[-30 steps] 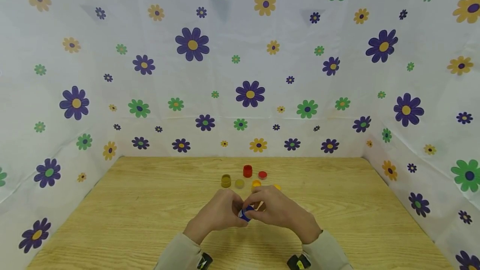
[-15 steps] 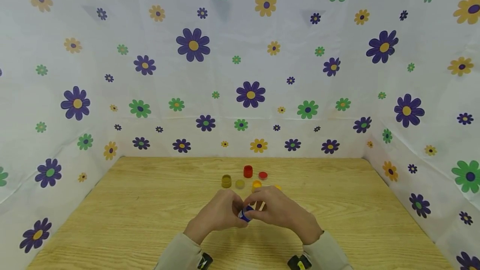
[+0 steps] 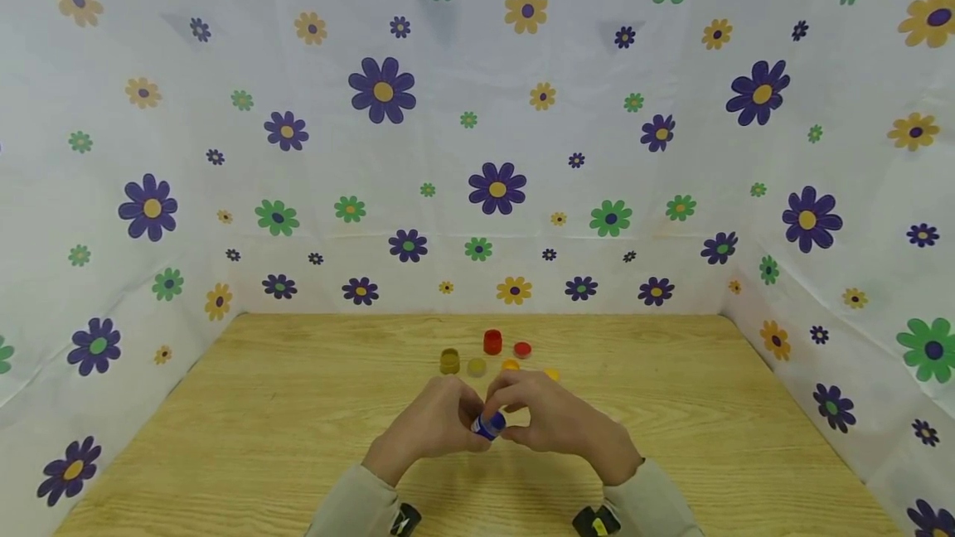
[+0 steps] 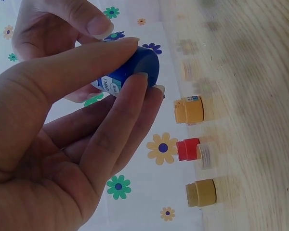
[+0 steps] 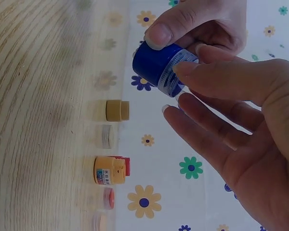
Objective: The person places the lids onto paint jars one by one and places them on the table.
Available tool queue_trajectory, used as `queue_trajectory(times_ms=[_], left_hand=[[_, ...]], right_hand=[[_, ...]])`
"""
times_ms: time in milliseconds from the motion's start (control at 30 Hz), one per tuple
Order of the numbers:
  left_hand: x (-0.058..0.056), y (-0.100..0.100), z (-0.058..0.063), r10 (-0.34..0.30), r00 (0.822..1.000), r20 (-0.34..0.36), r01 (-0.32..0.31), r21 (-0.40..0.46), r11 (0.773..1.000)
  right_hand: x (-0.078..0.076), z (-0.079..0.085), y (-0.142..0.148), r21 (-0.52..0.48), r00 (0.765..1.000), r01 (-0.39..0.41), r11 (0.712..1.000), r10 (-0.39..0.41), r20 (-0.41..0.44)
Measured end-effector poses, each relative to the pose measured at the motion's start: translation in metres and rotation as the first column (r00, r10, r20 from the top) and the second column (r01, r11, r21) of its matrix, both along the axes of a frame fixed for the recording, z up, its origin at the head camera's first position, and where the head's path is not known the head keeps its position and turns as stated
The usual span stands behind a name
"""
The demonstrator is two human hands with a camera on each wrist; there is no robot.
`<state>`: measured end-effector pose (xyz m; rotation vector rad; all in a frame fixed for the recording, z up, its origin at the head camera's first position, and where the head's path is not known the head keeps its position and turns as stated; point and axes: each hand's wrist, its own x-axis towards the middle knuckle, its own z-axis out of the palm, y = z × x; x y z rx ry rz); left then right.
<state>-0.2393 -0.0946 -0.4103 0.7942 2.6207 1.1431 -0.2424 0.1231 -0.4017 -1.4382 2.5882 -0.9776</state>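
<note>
Starting nearest us, we see two pale sleeves [image 3: 354, 500] cut off by the bottom edge, a dark band [image 3: 597, 521] showing only in part at each wrist. Beyond the cuffs, the left hand [image 3: 433, 421] pinches a small blue jar [image 5: 151, 63] between thumb and fingers, and the right hand [image 3: 555, 417] has its thumb and fingers curled about the clear lid [image 5: 168, 79]. We find the jar tilted, held above the table [image 3: 298, 437] between both hands. Fingers cover part of its label, and we cannot tell how firmly the lid sits.

Just past the right hand, we make out a yellow jar [image 5: 108, 170], mostly hidden from the head view, its label print too small to read. A yellow lid [image 3: 550, 374] peeks out beside it, partly covered. To the left we see a mustard jar [image 3: 449, 361] and its dull lid [image 3: 477, 367]; farther back stand a red jar [image 3: 492, 342] and, lying near it, a red lid [image 3: 522, 350]. Behind everything we face a white flowered curtain [image 3: 448, 156], cut off at the top.
</note>
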Motion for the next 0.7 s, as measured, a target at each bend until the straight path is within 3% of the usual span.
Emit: queue_trajectory(times_ms=[700], left_hand=[[0.0009,0.0013,0.0003,-0.008,1.0,-0.004,0.008,-0.006,1.0]], right_hand=[[-0.0023,-0.0033,-0.002,-0.017,0.985,0.027,0.999,-0.024,0.169]])
